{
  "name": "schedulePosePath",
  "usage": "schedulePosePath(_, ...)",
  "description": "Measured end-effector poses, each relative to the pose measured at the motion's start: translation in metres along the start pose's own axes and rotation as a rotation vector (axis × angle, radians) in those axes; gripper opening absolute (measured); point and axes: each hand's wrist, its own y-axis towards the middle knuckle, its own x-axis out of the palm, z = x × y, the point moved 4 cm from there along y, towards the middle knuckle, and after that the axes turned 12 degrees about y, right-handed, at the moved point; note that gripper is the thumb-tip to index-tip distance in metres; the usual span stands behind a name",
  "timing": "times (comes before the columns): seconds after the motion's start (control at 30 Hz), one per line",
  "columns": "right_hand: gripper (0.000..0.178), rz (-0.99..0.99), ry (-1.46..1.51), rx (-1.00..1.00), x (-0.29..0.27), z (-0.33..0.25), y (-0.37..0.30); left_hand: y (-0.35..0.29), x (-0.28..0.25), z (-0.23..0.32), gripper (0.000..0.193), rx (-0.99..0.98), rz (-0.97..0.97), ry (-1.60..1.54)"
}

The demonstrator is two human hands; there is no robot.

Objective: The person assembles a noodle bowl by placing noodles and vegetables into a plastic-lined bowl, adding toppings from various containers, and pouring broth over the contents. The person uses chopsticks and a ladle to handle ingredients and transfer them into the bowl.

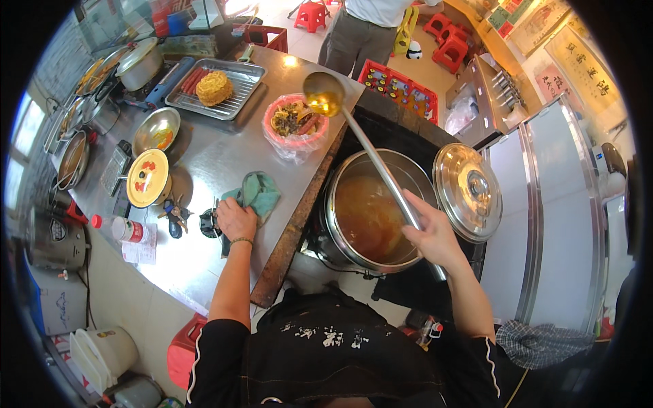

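My right hand point(432, 231) is wrapped round the long metal handle of a ladle point(371, 151). The ladle's bowl holds clear golden liquid and hangs beside a pink-rimmed bowl point(323, 135) lined with a plastic bag. Sausage pieces, dark shreds and other food fill that bowl. Below the handle stands a large steel pot point(331, 211) of brown broth. My left hand point(236, 221) is down on the steel table, fingers curled, between a green cloth point(260, 192) and a small black round object point(209, 223). What lies under its fingers is hidden.
The round pot lid point(467, 187) rests right of the pot. Across the steel table point(204, 163) are a tray point(238, 92) with noodles and sausages, a metal bowl point(156, 131), a yellow lidded pot point(149, 178), keys point(175, 215) and a jar point(127, 230). A person point(360, 34) stands beyond.
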Motion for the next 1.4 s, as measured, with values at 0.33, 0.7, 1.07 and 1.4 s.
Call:
schedulePosePath(0.33,0.058,0.146,0.171,0.441,-0.074,0.109,-0.065,-0.002,0.003,0.003,0.028,-0.006,-0.041,0.073)
schedulePosePath(0.7,0.044,0.149,-0.388,0.503,-0.047,0.237,-0.006,-0.004,0.001,0.009,0.024,0.013,0.000,0.087)
schedulePosePath(1.07,0.039,0.183,-0.447,0.542,-0.077,0.273,-0.007,-0.004,0.001,0.012,0.024,0.001,-0.008,0.096)
schedulePosePath(1.4,0.010,0.144,1.151,0.707,-0.027,0.308,-0.039,-0.005,0.001,0.009,0.023,0.001,-0.002,0.085)
